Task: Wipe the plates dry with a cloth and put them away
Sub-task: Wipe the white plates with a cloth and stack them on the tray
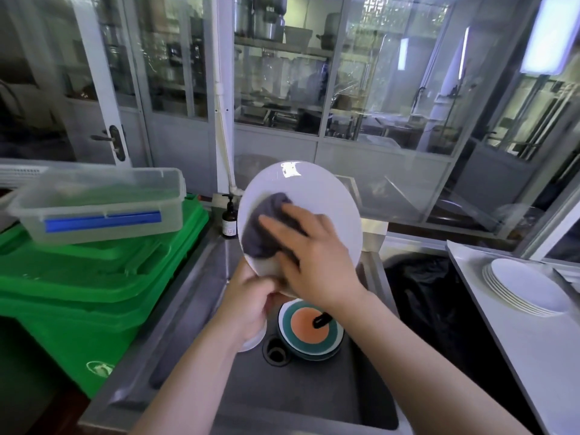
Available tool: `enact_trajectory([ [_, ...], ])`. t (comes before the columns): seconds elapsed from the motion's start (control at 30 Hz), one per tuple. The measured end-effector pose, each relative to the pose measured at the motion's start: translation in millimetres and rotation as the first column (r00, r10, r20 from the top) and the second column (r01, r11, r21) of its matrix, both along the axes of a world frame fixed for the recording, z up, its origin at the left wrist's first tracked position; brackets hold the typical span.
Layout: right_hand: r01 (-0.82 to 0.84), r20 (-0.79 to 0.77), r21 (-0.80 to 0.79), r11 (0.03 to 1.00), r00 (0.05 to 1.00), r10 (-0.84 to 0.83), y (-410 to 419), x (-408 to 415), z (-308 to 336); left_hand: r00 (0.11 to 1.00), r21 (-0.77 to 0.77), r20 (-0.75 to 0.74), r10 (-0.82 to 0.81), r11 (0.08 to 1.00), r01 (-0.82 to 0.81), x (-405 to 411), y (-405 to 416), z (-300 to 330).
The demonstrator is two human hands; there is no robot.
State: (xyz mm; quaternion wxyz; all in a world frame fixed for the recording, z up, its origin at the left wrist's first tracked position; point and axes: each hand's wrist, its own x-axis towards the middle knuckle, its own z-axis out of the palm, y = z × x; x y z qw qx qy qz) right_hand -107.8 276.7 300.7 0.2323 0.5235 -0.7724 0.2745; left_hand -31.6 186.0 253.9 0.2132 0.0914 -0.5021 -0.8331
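Centre of the frame, over the sink [188, 309], the left hand [251, 306] pinches the white plate [317, 196] by its lower rim while the right hand [314, 255] presses a grey cloth [266, 224] flat to its face. Best to sweep outward to the rim, then turn it for the back (stacked plates [527, 287] wait at right). The brown bottle [229, 219] has a label too blurred to read.

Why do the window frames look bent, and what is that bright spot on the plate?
Head view: the wide-angle lens bows straight lines near the edges; the white plate catches a glare patch at its top rim; the plate stack at right is smeared by blur; the glass behind shows reflections.
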Motion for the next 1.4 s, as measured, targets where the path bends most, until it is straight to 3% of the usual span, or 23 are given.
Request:
enact_trajectory([
  [0.07,-0.082,-0.021,0.035,0.996,0.996,0.083,2,1,2,1.000,-0.012,-0.006,-0.003,1.000,0.003,-4,-5,6],
  [0.2,-0.027,0.033,-0.022,0.999,0.999,0.028,14,-16,8,0.995,-0.039,-0.095,0.028,0.999,-0.032,-8,-17,20],
  [0.33,0.193,0.058,-0.137,0.972,0.981,-0.187,24,-36,6,0.993,-0.001,-0.091,0.079,0.997,-0.079,-6,-23,23],
  [0.47,0.385,0.154,-0.250,0.889,0.922,-0.356,14,-57,34,1.000,-0.150,-0.016,0.019,0.988,-0.022,-5,-13,28],
  [0.63,0.213,0.049,-0.302,0.929,0.977,-0.208,-11,-41,76,0.999,-0.244,-0.015,-0.033,0.969,0.028,-11,0,40],
  [0.8,-0.149,-0.168,-0.116,0.982,0.977,0.129,-13,-1,65,0.996,-0.181,-0.068,0.053,0.981,-0.065,-13,-3,52],
  [0.87,-0.219,-0.175,-0.044,0.975,0.962,0.208,-6,2,57,0.990,-0.125,-0.092,0.107,0.985,-0.118,-11,-7,54],
  [0.97,-0.170,-0.094,-0.046,0.984,0.982,0.165,1,-10,57,0.991,-0.092,-0.105,0.077,0.992,-0.087,-8,-12,52],
  [1.17,0.254,0.166,-0.255,0.933,0.962,-0.216,4,-47,74,0.998,-0.175,-0.063,-0.026,0.985,0.014,-2,-9,52],
  [1.27,0.139,0.071,-0.180,0.974,0.989,-0.128,-1,-33,73,0.997,-0.210,-0.077,-0.014,0.978,-0.002,-5,-7,52],
  [1.4,-0.077,-0.093,0.066,0.995,0.992,0.083,4,-9,57,0.991,-0.141,-0.130,0.025,0.989,-0.043,-7,-17,46],
])
